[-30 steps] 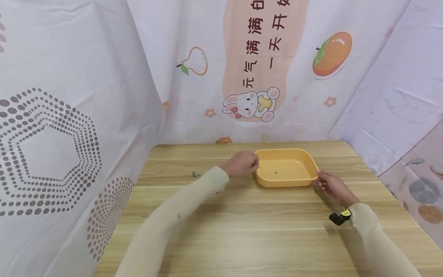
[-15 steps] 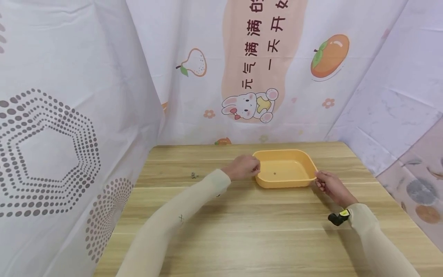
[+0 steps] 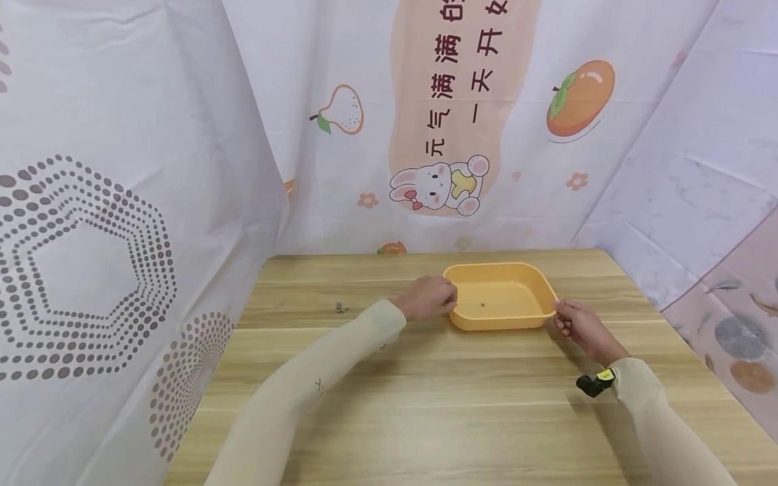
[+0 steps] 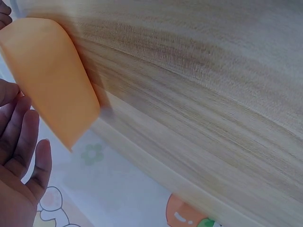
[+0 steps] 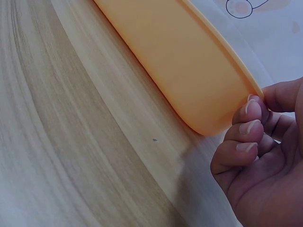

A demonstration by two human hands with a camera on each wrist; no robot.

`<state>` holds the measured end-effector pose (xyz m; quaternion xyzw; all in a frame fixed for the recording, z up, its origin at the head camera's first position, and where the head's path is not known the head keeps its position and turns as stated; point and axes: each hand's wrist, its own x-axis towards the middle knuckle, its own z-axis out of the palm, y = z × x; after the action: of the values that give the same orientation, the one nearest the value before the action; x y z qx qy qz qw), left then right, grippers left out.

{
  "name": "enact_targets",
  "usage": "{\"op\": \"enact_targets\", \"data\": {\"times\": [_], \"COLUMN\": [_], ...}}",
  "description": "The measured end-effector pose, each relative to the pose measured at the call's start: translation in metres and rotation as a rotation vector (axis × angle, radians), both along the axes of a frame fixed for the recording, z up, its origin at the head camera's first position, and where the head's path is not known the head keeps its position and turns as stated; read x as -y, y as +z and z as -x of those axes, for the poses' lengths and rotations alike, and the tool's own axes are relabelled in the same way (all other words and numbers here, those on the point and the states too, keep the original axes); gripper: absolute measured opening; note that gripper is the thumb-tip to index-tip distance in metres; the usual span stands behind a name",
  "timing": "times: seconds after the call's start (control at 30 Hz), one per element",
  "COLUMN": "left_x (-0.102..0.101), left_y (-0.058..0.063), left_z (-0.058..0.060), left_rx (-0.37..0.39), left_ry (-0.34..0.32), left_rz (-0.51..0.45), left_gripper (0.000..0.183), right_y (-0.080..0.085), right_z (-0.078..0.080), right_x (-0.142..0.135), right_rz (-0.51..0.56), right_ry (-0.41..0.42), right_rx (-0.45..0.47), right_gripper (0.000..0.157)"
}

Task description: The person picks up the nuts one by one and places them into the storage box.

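Note:
A shallow orange-yellow plastic tray (image 3: 501,322) with rounded corners sits on the wooden table near its back edge. Its left rim is pinched between thumb and fingers of my left hand (image 3: 427,298), seen from the palm side in the left wrist view. At the front right corner, my right hand (image 3: 588,329) pinches the rim between thumb and curled fingers; the right wrist view shows this grip beside the tray's outer wall (image 5: 189,71). One tiny dark object (image 3: 483,305) lies on the tray's floor, too small to identify.
Several small greyish bits (image 3: 342,308) lie in a cluster on the wooden table (image 3: 419,418), left of the tray. Printed cloth curtains (image 3: 340,175) hang behind the table and along both sides. A black wrist device (image 3: 594,383) sits by the right cuff.
My left hand has shifted very slightly down along the tray's left rim. The tray and right hand hold nearly still; the whole head view has moved a little.

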<state>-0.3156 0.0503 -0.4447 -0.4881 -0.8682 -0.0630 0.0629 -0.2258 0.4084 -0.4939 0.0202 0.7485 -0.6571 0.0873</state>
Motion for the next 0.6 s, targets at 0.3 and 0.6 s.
{"op": "enact_targets", "data": {"times": [0.3, 0.6], "left_x": [0.0001, 0.0017], "left_y": [-0.0007, -0.0043], "left_z": [-0.0011, 0.0008], "left_rx": [0.000, -0.033], "left_ry": [-0.008, -0.031], "left_rz": [0.006, -0.045], "left_gripper": [0.014, 0.015], "right_y": [0.0024, 0.0057], "right_z": [-0.0014, -0.0017], "right_x": [0.0022, 0.0032], "right_rz": [0.032, 0.030], "right_ry": [-0.002, -0.001], "right_rx": [0.004, 0.005], "right_gripper": [0.029, 0.030]}}
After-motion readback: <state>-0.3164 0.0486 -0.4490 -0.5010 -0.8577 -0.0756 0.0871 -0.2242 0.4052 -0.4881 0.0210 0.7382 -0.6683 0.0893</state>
